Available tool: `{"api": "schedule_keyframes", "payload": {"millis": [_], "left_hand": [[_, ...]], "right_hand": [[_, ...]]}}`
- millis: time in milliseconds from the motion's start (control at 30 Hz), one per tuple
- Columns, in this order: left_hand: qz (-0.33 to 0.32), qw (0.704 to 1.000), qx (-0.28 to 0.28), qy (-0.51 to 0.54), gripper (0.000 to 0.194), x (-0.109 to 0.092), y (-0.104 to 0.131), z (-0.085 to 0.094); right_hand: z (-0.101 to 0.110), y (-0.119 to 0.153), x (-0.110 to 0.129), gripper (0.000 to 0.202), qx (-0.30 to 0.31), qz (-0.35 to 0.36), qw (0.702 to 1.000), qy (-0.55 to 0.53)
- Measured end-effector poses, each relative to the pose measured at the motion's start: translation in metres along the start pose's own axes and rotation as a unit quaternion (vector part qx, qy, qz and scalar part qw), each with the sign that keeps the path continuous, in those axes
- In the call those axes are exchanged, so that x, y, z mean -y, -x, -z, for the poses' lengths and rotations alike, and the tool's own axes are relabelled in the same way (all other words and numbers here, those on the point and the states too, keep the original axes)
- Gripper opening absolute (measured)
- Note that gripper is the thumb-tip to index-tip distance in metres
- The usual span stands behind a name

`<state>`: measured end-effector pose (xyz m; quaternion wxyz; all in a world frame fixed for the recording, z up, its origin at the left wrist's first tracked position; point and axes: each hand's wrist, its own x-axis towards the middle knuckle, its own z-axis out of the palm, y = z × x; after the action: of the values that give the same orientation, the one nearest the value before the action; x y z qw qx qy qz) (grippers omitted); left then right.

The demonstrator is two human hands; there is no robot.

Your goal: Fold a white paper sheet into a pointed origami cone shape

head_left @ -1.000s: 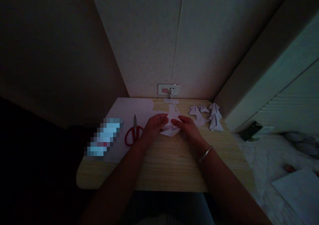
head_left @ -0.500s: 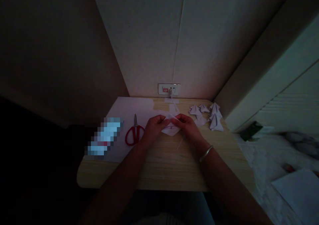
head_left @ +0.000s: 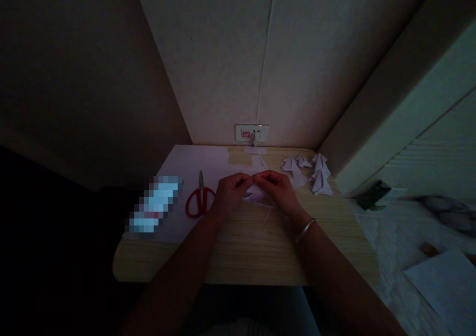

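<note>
Between my two hands is a piece of folded white paper [head_left: 256,195], partly hidden by my fingers. My left hand [head_left: 233,191] pinches its upper edge from the left. From the right, my right hand [head_left: 277,186] pinches the same edge, and the fingertips of both hands meet. Red-handled scissors [head_left: 201,200] lie just left of my left hand on a large white sheet [head_left: 201,156], blades pointing away from me. Several folded paper pieces [head_left: 320,175] stand or lie beyond my right hand.
The small wooden table [head_left: 260,261] meets the wall, where a socket [head_left: 251,133] holds a plug. A blurred-out phone-like screen [head_left: 155,204] lies on the left. Paper scraps [head_left: 258,160] lie at the back. To the right, white bedding [head_left: 390,247] carries a white sheet [head_left: 446,286].
My fingertips have come together along the paper's upper edge. The folded paper now sits lower and is more covered by my hands. Scissors and folded pieces have stayed put.
</note>
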<state>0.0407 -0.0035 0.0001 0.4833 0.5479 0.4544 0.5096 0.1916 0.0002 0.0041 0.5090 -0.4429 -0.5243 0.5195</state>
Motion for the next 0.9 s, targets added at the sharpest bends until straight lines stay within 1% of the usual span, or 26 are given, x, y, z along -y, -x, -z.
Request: {"api": "schedule_keyframes", "payload": {"millis": [100, 200, 267, 333, 400, 467, 533, 567, 600, 667, 767, 833, 900], "left_hand": [[0.007, 1.000, 0.010, -0.008, 0.017, -0.002, 0.001, -0.001], [0.026, 0.999, 0.017, 0.009, 0.021, -0.004, 0.000, -0.002], [0.052, 0.997, 0.024, 0.057, 0.031, -0.004, -0.001, -0.002], [0.090, 0.985, 0.039, 0.142, 0.049, -0.005, -0.002, 0.000], [0.132, 0.961, 0.070, 0.234, 0.067, -0.005, -0.002, 0.002], [0.152, 0.936, 0.118, 0.293, 0.078, -0.005, -0.001, 0.004], [0.149, 0.925, 0.171, 0.305, 0.078, -0.005, 0.001, 0.003], [0.142, 0.924, 0.193, 0.299, 0.076, -0.004, 0.003, 0.002], [0.140, 0.927, 0.203, 0.282, 0.071, -0.004, 0.004, 0.000], [0.141, 0.941, 0.171, 0.257, 0.057, -0.002, 0.005, -0.004], [0.138, 0.964, 0.103, 0.200, 0.041, 0.003, 0.005, -0.010], [0.136, 0.970, 0.067, 0.192, 0.037, 0.005, 0.004, -0.013], [0.139, 0.968, 0.034, 0.205, 0.037, 0.007, 0.003, -0.014]], "right_hand": [[0.000, 0.001, 0.000, 0.019, -0.007, -0.006, 1.000, 0.002], [0.000, 0.001, 0.002, 0.018, -0.013, -0.026, 0.999, -0.019], [0.001, 0.000, 0.003, 0.017, -0.033, -0.030, 0.998, -0.038], [0.002, -0.002, 0.001, 0.018, -0.070, -0.030, 0.995, -0.060], [0.005, -0.006, -0.002, 0.019, -0.114, -0.025, 0.990, -0.080], [0.008, -0.009, -0.005, 0.021, -0.150, -0.018, 0.984, -0.092], [0.009, -0.010, -0.006, 0.024, -0.169, -0.017, 0.981, -0.090], [0.010, -0.010, -0.007, 0.025, -0.171, -0.017, 0.981, -0.087], [0.009, -0.010, -0.006, 0.026, -0.170, -0.017, 0.982, -0.082], [0.007, -0.008, -0.005, 0.024, -0.158, -0.016, 0.985, -0.069], [0.003, -0.005, -0.003, 0.022, -0.119, -0.016, 0.992, -0.041], [0.001, -0.004, -0.004, 0.024, -0.093, -0.024, 0.995, -0.032], [0.001, -0.004, -0.004, 0.029, -0.092, -0.026, 0.995, -0.035]]}}
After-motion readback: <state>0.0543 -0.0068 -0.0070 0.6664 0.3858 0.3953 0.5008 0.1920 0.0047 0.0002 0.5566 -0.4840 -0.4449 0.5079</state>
